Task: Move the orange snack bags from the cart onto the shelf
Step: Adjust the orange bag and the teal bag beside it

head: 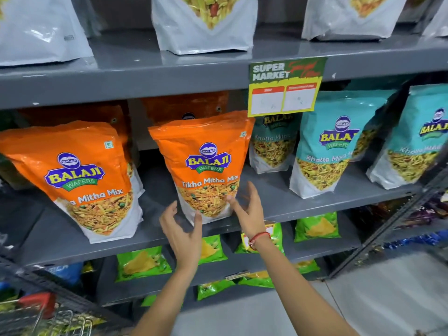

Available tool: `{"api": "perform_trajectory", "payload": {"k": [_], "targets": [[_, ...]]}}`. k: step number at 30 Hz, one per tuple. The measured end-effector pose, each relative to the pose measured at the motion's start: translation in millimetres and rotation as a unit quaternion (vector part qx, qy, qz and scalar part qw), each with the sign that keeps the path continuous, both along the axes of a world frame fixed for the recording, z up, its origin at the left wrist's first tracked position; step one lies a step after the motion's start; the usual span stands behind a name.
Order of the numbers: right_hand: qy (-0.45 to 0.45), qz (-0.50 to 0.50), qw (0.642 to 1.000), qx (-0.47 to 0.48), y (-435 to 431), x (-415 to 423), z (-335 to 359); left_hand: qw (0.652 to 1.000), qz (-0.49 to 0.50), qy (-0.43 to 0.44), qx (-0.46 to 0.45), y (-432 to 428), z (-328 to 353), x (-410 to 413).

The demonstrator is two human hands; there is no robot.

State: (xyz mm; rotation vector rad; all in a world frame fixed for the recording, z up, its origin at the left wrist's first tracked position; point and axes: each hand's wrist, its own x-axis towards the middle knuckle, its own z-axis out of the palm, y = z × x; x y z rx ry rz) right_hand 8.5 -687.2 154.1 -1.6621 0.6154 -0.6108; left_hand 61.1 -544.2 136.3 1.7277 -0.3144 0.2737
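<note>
An orange Balaji snack bag (206,163) stands upright near the front of the grey middle shelf (278,204). My left hand (184,234) is open just below its lower left corner, fingers spread. My right hand (247,209), with a red thread on the wrist, is open at its lower right corner, thumb touching or nearly touching the bag. A second orange snack bag (80,175) stands to the left, leaning slightly. More orange bags (184,107) sit behind in shadow. The wire cart (48,316) shows at the bottom left corner.
Teal snack bags (332,146) fill the right of the same shelf. White bags (203,25) stand on the shelf above, where a yellow price tag (283,90) hangs down. Green packets (143,263) lie on the lower shelves. A dark metal upright (388,224) slants at right.
</note>
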Motion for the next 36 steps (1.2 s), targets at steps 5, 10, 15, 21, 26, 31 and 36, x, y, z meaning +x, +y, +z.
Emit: {"api": "perform_trajectory", "payload": {"k": [5, 10, 15, 21, 26, 31, 36], "targets": [[-0.049, -0.150, 0.986, -0.049, -56, -51, 3, 0.986, -0.152, -0.073, 0.010, -61, 5, -57], [-0.027, -0.293, 0.954, -0.056, -141, -104, 14, 0.949, -0.298, -0.043, 0.097, -144, 13, -60], [0.026, -0.157, 0.987, 0.007, -204, -118, 27, 0.922, -0.345, 0.156, 0.080, -213, 35, -45], [0.020, -0.065, 0.997, 0.031, -210, -107, 25, 0.918, -0.346, 0.176, 0.075, -236, 33, -46], [0.015, -0.072, 0.997, -0.013, -181, -100, 22, 0.946, -0.292, 0.113, 0.086, -212, 25, -37], [0.027, -0.077, 0.996, -0.047, -169, -89, 8, 0.952, -0.278, 0.091, 0.083, -192, 21, -27], [0.040, -0.080, 0.995, -0.054, -167, -88, 9, 0.954, -0.272, 0.111, 0.066, -190, 13, -30]]}}
